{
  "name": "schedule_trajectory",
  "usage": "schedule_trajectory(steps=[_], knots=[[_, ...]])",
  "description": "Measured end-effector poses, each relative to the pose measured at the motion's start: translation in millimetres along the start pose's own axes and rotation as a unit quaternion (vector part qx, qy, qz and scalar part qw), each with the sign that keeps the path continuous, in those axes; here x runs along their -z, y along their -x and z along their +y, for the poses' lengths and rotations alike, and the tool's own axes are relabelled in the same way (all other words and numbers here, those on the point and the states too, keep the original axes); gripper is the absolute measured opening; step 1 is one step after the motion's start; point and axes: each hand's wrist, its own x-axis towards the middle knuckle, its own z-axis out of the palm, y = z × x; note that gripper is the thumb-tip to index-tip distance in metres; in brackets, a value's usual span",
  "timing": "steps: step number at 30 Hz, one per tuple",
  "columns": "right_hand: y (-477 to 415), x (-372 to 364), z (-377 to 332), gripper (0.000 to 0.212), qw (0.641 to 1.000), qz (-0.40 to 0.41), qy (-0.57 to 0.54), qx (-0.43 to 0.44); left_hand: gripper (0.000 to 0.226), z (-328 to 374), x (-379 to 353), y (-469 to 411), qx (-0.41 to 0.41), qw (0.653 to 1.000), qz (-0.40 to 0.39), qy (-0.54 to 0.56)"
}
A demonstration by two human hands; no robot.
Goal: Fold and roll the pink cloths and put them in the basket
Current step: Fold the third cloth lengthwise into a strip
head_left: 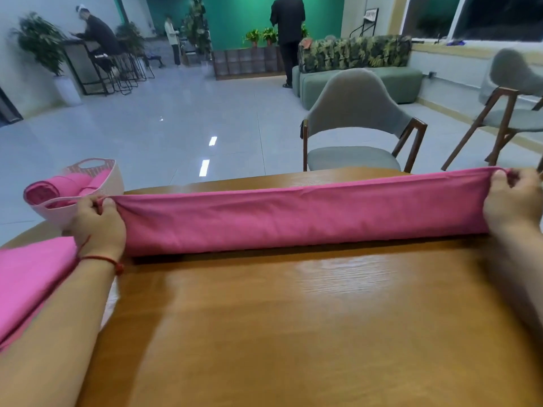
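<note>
Lounge with pale tiled floor and green back wall; wooden worktop (293,318) in front, grey chair (352,118) at its far edge. Held a folded pink cloth (293,215) stretched as one long band across the far half of the worktop, lower edge at or just above the wood; could not tell which. Pinched the left end with the left hand (98,223), thumb and fingers curled tight round the gathered corners. Gripped the right end the same way with the right hand (512,201), fabric bunched at the fingertips. Kept the basket (116,179) at the far-left corner, just behind the left hand, with pink rolls (44,192) already inside. Left a further pink pile (29,274) at the near left, beside and partly under the left forearm.

Looked thin, light and limp: nothing to break, but apt to sag, crease and slip out of its fold once slackened. Seemed best taken by the short ends, all layers pinched together, then laid flat and rolled firmly from one end, with a whole-hand grasp round the finished roll for the move to the basket.
</note>
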Motion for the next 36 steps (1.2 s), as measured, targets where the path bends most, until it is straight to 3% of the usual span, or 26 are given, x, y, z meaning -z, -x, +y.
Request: schedule_trajectory(steps=[5,8,11,14,17,20,22,24,26,28,31,33,36], knots=[[-23,-49,-21,0.054,0.998,-0.032,0.061,0.000,0.032,1,-46,-47,-0.004,0.998,-0.048,-0.041],[-33,-75,-13,0.042,0.985,-0.079,0.152,0.010,0.027,-17,-77,-71,0.009,0.983,-0.123,-0.139],[-50,-95,39,0.048,0.961,-0.121,0.247,0.004,0.017,-34,-93,-66,-0.023,0.959,-0.150,-0.240],[-83,-112,91,0.040,0.967,-0.119,0.227,-0.005,0.012,-42,-100,-63,-0.074,0.943,-0.145,-0.289],[-45,-112,46,0.018,0.977,-0.098,0.190,-0.007,0.017,-45,-100,-68,-0.086,0.936,-0.154,-0.304],[-59,-135,53,0.029,0.992,-0.058,0.093,-0.065,0.023,-50,-96,-70,-0.106,0.938,-0.152,-0.293],[-81,-146,89,0.022,0.999,-0.030,0.036,-0.021,0.016,-52,-95,-71,-0.111,0.938,-0.151,-0.291],[-82,-140,101,0.021,0.998,-0.005,0.070,0.004,0.008,-52,-98,-73,-0.104,0.945,-0.148,-0.274],[-90,-133,95,0.023,0.998,-0.021,0.053,-0.016,0.009,-54,-99,-74,-0.092,0.955,-0.143,-0.242],[-85,-134,83,0.030,0.999,0.010,0.035,0.017,0.011,-54,-99,-74,-0.076,0.962,-0.140,-0.222],[-76,-124,87,0.014,0.992,-0.049,0.105,0.057,0.012,-52,-99,-73,-0.067,0.962,-0.145,-0.220],[-39,-115,56,0.008,0.984,-0.022,0.131,0.117,0.012,-51,-100,-72,-0.081,0.959,-0.147,-0.227],[-26,-117,44,0.022,0.979,-0.008,0.141,0.145,0.009,-53,-101,-73,-0.101,0.954,-0.146,-0.240]])
